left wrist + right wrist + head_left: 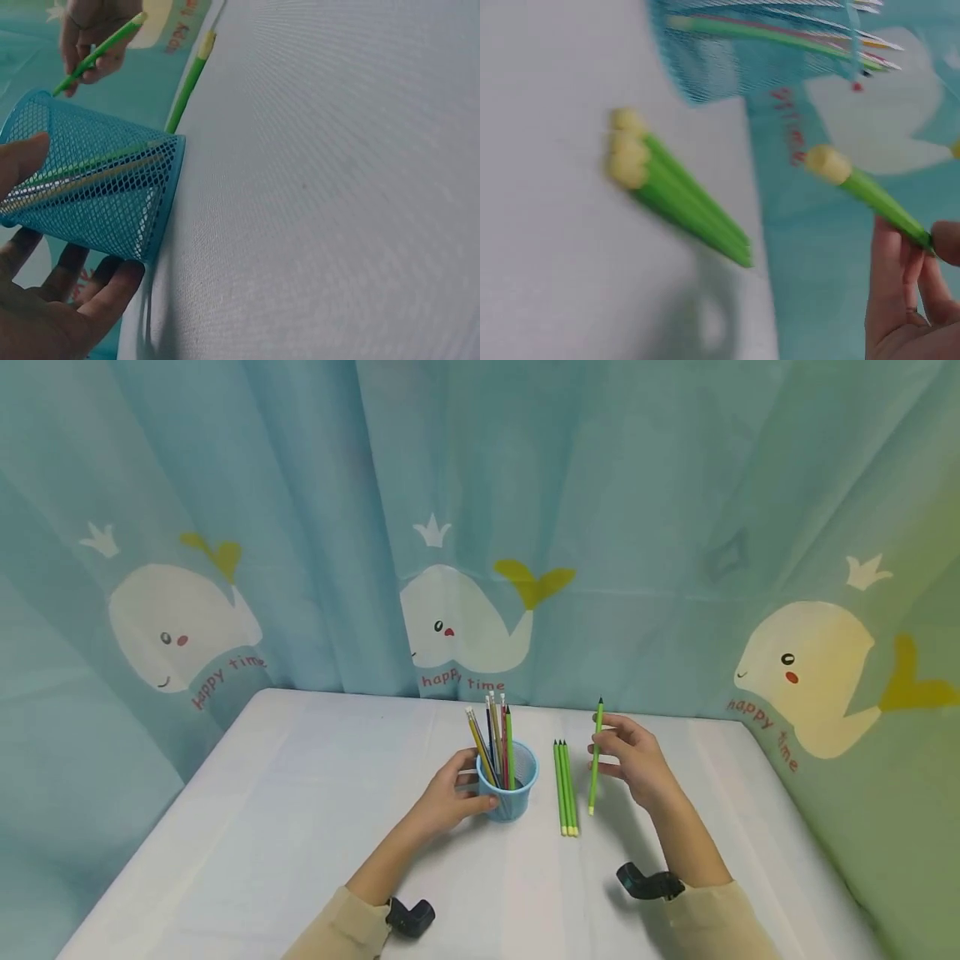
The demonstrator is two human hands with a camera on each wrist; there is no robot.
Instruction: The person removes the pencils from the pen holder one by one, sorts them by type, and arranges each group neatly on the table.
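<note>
My left hand (441, 802) holds a light-blue mesh pencil cup (512, 808) around its side, thumb in front and fingers behind. Several pencils stand in the cup, among them a green pencil (509, 735) with its dark point up. To the right, my right hand (639, 767) pinches another green pencil (594, 787) above the table, with the point up and the yellow end down. Three green pencils (566, 797) lie side by side on the table between the cup and my right hand. The left wrist view shows the cup's base (169, 199) on or very near the tabletop.
A white-covered table (300, 827) spreads beneath both hands. Behind it hangs a blue-green curtain (637, 610) printed with whales, and it also runs along the right side. Each wrist carries a black device (411, 917).
</note>
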